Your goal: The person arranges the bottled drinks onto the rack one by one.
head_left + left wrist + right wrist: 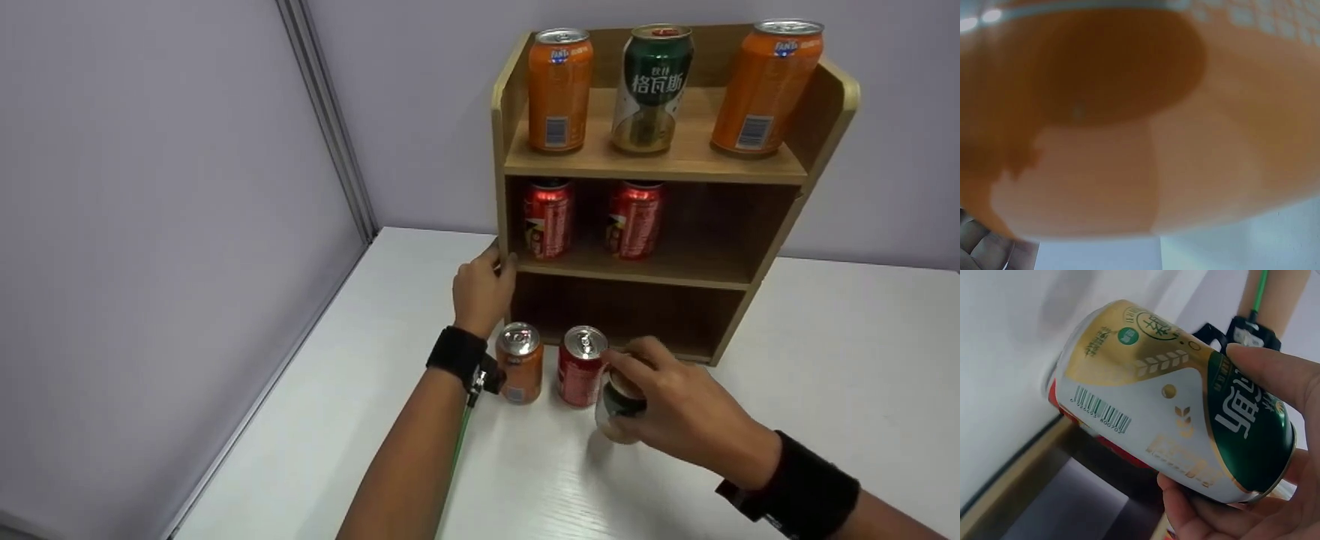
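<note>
Head view: we are finding the right hand (690,405) clamping its grip on a green-and-white can (624,405), just beside a red can (579,375). The left hand (480,292) is touching the shelf's (637,277) side; we cannot tell whether that grip is closing on it. Left wrist view: an orange can (1213,157) is looming close, so careless wrist movement would be risking a topple. Right wrist view: the right grip is holding its can near the top; slack pressure would be risking a slip, sideways drift a knock against the red can.
</note>
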`<state>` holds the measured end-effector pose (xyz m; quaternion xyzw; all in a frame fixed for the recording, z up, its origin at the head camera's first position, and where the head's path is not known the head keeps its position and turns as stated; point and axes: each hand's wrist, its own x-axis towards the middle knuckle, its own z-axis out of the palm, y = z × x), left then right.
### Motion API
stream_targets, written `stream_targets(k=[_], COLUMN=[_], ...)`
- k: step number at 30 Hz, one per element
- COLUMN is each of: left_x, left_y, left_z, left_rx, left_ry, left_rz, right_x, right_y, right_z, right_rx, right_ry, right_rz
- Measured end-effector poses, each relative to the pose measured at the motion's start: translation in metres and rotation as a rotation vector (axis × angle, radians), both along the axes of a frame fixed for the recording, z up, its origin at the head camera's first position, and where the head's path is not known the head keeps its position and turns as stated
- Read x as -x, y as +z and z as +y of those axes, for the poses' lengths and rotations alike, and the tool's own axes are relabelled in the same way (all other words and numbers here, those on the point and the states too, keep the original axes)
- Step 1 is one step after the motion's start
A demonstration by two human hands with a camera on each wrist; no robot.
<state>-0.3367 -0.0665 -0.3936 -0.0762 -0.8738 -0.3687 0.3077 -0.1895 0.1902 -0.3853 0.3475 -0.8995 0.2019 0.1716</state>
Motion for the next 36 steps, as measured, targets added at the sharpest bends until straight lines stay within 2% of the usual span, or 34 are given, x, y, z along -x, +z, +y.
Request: stream_targets(k=[3, 9, 14, 18, 24, 28, 36], left_x=[0.000, 0.000, -0.001, -0.001, 0.001, 0.000, 0.000], left_y=[0.000, 0.001, 0.000, -0.001, -0.001, -0.001, 0.000], left_z=[0.000, -0.001, -0.001, 0.000, -0.001, -0.001, 0.000], left_rx=[-0.004, -0.011, -0.004, 0.006, 0.007, -0.003, -0.008], left_ry=[-0.004, -0.004, 0.004, 0.011, 0.020, 0.011, 0.006], left_rz=[0.009, -0.006, -0.012, -0.001, 0.019, 0.011, 0.011], right_x=[0.003, 0.012, 0.022, 0.027, 0.039, 0.049, 0.069], right_y=[0.018, 0.057, 0.074, 0.080, 0.087, 0.086, 0.081], right_z=[0.011, 0.034, 0.047, 0.051, 0.053, 0.056, 0.063], right_rx=[0.025, 0.070, 0.099, 0.123, 0.232, 0.300, 0.385], right_ry=[-0.016, -0.106, -0.145, -0.188, -0.245, -0.276, -0.270], right_rz=[0.022, 0.081, 0.173, 0.200, 0.176, 0.225, 0.299])
